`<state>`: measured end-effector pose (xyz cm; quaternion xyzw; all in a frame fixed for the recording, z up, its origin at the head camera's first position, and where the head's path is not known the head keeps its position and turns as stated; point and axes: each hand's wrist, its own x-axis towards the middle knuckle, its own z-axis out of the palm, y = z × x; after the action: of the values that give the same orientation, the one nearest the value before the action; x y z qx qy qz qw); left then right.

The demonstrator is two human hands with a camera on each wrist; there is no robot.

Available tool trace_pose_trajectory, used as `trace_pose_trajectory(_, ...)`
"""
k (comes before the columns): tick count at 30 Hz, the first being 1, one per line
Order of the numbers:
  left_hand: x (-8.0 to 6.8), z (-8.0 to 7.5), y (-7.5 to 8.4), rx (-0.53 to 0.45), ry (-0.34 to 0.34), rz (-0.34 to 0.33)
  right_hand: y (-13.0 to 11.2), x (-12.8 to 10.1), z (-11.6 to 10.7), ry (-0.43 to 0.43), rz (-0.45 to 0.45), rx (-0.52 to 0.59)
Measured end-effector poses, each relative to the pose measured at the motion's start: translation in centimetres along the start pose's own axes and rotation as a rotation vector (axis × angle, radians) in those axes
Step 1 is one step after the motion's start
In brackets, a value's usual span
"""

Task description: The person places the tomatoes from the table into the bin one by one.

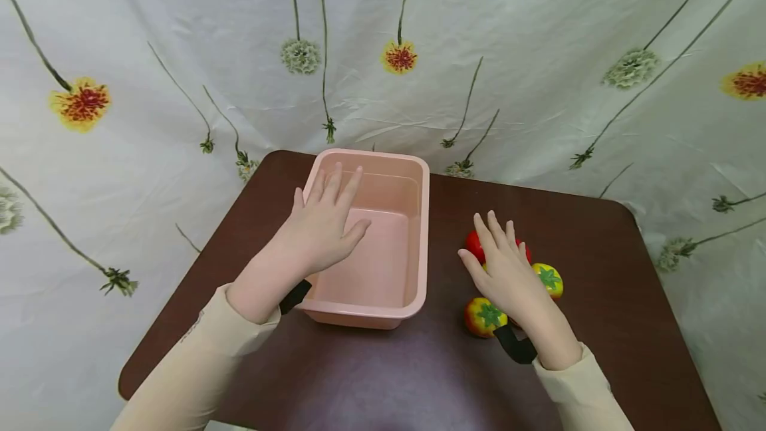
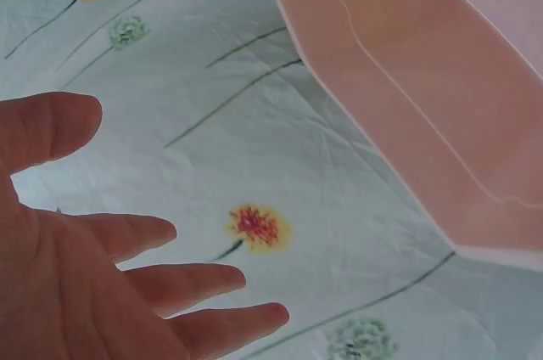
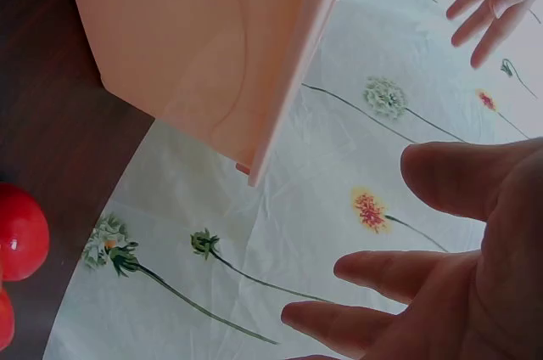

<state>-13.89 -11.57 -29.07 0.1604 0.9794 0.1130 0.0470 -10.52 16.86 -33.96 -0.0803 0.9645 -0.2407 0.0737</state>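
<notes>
— On the brown bench [image 1: 598, 245], what is the left hand [image 1: 323, 225] doing?
— It is hovering flat over the pink plastic tub [image 1: 419, 231], fingers straight.
— And the right hand [image 1: 509, 271]?
— It is spreading open above three toy tomatoes [image 1: 483, 316] lying just right of the tub, gripping nothing.

A tub [image 1: 419, 231] stands on the desk [image 1: 598, 285], left of centre and toward the far edge, with a cloth backdrop [image 1: 538, 52] behind it. The left hand [image 1: 323, 225] is spread above the tub's left side. To the right of the tub lie three toy fruits [image 1: 485, 316] close together, and the right hand [image 1: 509, 271] is spread over them.
</notes>
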Motion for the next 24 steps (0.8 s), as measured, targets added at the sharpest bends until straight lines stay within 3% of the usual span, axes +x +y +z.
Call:
trace_pose_trajectory(12, -2.9, -0.9, -3.8, -0.044, 0.032, -0.059, 1.4, -1.1, 1.3, 0.012, 0.016, -0.021)
trace_pose_trajectory(17, -3.7, -0.2, -5.5, -0.08, 0.031, -0.075, 2.4, -1.5, 2.2, -0.002, 0.033, -0.017)
trace_pose_trajectory(24, -5.5, 1.1, -8.3, -0.216, -0.012, -0.09, 3.8, -2.2, 4.0, 0.0, 0.046, 0.012)
